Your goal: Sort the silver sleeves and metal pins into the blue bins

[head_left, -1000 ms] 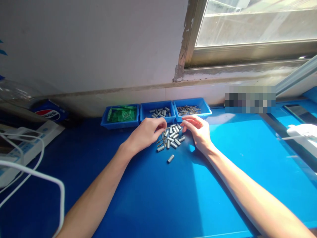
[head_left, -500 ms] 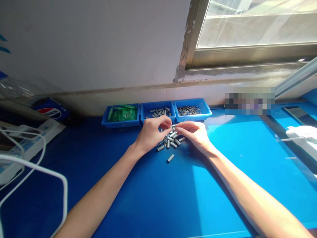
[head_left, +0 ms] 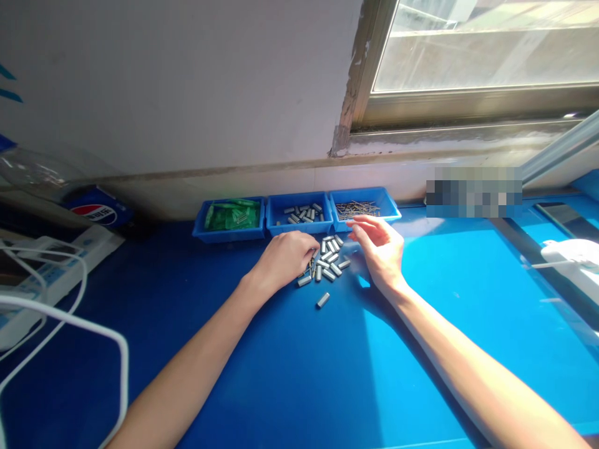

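A pile of short silver metal cylinders (head_left: 329,257) lies on the blue tabletop, with one cylinder (head_left: 322,300) apart in front. My left hand (head_left: 287,257) is at the left side of the pile, fingers curled down and pressed together; what they pinch, if anything, is hidden. Just below those fingertips lie thin brass-coloured pins (head_left: 309,269). To the right of the pile, my right hand (head_left: 380,246) is raised with thumb and fingers apart, nothing visible in it. Its fingertips are close to the front of the right blue bin (head_left: 393,214), which holds many thin metal pins (head_left: 358,209).
The middle blue bin (head_left: 274,229) holds more silver cylinders, and the left blue bin (head_left: 229,236) holds green pieces. A bottle (head_left: 93,209) and a white power strip (head_left: 60,268) with cables stand left. At right lies a white device (head_left: 573,255). Wall and window are behind.
My hands, together over the pile before with a silver cylinder at the fingertips, have parted. The left moved down to the pins; the right moved right and opened.
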The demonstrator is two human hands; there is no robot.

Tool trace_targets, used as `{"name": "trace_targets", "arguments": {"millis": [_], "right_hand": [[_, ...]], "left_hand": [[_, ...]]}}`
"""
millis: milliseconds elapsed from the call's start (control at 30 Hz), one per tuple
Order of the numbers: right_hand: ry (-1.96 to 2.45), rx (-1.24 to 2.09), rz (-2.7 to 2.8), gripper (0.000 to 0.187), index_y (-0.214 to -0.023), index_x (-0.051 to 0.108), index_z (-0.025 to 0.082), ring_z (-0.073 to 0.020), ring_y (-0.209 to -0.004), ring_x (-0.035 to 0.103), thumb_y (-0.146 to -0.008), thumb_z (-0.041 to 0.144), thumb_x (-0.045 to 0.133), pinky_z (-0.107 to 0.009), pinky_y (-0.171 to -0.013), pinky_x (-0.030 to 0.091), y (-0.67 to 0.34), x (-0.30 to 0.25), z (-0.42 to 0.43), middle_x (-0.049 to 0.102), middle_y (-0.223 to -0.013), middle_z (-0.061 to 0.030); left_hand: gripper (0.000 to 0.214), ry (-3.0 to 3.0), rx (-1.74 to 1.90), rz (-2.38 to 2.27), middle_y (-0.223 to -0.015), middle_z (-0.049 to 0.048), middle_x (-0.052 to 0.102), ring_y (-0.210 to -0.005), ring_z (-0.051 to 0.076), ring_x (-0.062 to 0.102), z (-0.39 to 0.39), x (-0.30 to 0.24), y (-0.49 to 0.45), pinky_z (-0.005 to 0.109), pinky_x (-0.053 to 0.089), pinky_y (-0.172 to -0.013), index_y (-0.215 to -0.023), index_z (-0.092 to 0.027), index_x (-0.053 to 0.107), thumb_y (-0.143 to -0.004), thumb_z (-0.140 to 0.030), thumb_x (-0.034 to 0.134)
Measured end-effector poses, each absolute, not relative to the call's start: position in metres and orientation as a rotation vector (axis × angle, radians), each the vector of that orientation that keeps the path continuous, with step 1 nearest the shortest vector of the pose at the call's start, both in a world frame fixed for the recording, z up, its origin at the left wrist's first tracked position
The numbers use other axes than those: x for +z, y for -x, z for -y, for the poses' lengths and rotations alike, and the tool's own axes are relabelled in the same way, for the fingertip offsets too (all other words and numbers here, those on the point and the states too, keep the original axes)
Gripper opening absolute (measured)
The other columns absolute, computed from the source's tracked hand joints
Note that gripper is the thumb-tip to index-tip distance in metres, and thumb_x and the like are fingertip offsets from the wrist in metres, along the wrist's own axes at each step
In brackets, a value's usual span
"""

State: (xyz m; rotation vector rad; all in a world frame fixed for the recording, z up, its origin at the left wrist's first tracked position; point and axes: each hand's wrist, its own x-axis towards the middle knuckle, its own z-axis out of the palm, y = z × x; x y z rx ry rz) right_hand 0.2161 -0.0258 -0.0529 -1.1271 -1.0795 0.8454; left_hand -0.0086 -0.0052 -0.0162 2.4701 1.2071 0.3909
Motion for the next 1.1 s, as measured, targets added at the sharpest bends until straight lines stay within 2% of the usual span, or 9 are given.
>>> {"name": "trace_targets", "arguments": {"millis": [67,167,400,600,700,800,933,1000,1100], "right_hand": [[1.131,0.871,1.11,0.036,-0.103,0.079,0.026,-0.0322,-0.095,0.084,-0.086,0.055,0.091,-0.048,-0.085,0.07,-0.214,-0.052,0.028,0.086,-0.1,-0.0077],[1.144,0.925,1.142,0.033,-0.1,0.079,0.028,-0.032,-0.093,0.083,-0.086,0.056,0.091,-0.046,-0.083,0.069,-0.212,-0.051,0.03,0.085,-0.095,-0.006],[1.153,0.937,1.166,0.035,-0.098,0.08,0.027,-0.0296,-0.083,0.082,-0.084,0.058,0.091,-0.046,-0.079,0.07,-0.212,-0.048,0.03,0.085,-0.09,-0.006],[1.17,0.957,1.211,0.035,-0.101,0.081,0.027,-0.0288,-0.082,0.082,-0.087,0.058,0.09,-0.044,-0.081,0.07,-0.214,-0.053,0.031,0.085,-0.091,-0.0054],[1.158,0.957,1.249,0.034,-0.104,0.081,0.027,-0.029,-0.085,0.083,-0.087,0.056,0.09,-0.045,-0.083,0.069,-0.216,-0.056,0.03,0.085,-0.091,-0.0053],[1.148,0.976,1.298,0.036,-0.108,0.082,0.028,-0.0295,-0.086,0.083,-0.085,0.055,0.091,-0.047,-0.084,0.069,-0.217,-0.055,0.031,0.085,-0.092,-0.0044],[1.106,1.125,1.299,0.038,-0.106,0.083,0.028,-0.031,-0.086,0.084,-0.08,0.051,0.096,-0.047,-0.086,0.07,-0.214,-0.046,0.035,0.086,-0.091,-0.0041],[1.104,1.177,1.251,0.032,-0.099,0.084,0.027,-0.0302,-0.083,0.084,-0.08,0.05,0.096,-0.047,-0.085,0.07,-0.211,-0.043,0.036,0.085,-0.087,-0.0038],[1.1,1.21,1.177,0.026,-0.095,0.085,0.028,-0.0282,-0.08,0.082,-0.082,0.048,0.096,-0.046,-0.086,0.07,-0.209,-0.044,0.036,0.082,-0.08,-0.0024]], "left_hand": [[0.028,-2.478,0.375,-1.212,-0.111,0.0085,0.086,-0.108,0.028,0.081,0.004,-0.017,0.011,0.034,0.06,-0.097,-0.096,-0.021,0.084,-0.098,-0.005,0.061],[0.028,-2.468,0.384,-1.235,-0.11,0.0094,0.085,-0.106,0.027,0.08,0.001,-0.018,0.014,0.033,0.059,-0.095,-0.098,-0.02,0.082,-0.096,-0.003,0.06],[0.037,-2.373,0.499,-1.345,-0.099,0.0079,0.08,-0.085,0.023,0.075,0.001,-0.024,0.01,0.031,0.057,-0.078,-0.108,-0.018,0.079,-0.085,0.003,0.058],[0.04,-2.254,0.851,-1.149,-0.111,0.0084,0.084,-0.095,0.02,0.078,0.006,-0.02,0.005,0.032,0.063,-0.091,-0.119,-0.018,0.082,-0.089,-0.001,0.062],[0.029,-2.097,1.038,-1.074,-0.114,0.0087,0.086,-0.1,0.021,0.08,0.009,-0.011,0.003,0.034,0.065,-0.097,-0.111,-0.019,0.086,-0.095,-0.009,0.065],[0.014,-1.82,1.136,-1.038,-0.109,0.0098,0.087,-0.101,0.024,0.082,0.009,-0.007,0.001,0.035,0.068,-0.095,-0.099,-0.018,0.087,-0.093,-0.024,0.076],[0.031,-1.554,1.152,-1.02,-0.099,0.0105,0.088,-0.095,0.027,0.085,0.006,-0.009,0.001,0.039,0.071,-0.094,-0.091,-0.016,0.086,-0.081,-0.045,0.093],[0.035,-1.504,1.147,-1.008,-0.095,0.0102,0.087,-0.092,0.028,0.085,0.006,-0.01,0.0,0.04,0.071,-0.093,-0.087,-0.016,0.085,-0.077,-0.047,0.097],[0.027,-1.489,1.111,-0.977,-0.092,0.0089,0.087,-0.09,0.027,0.086,0.008,-0.012,-0.002,0.039,0.071,-0.091,-0.085,-0.016,0.084,-0.076,-0.039,0.096]]}}
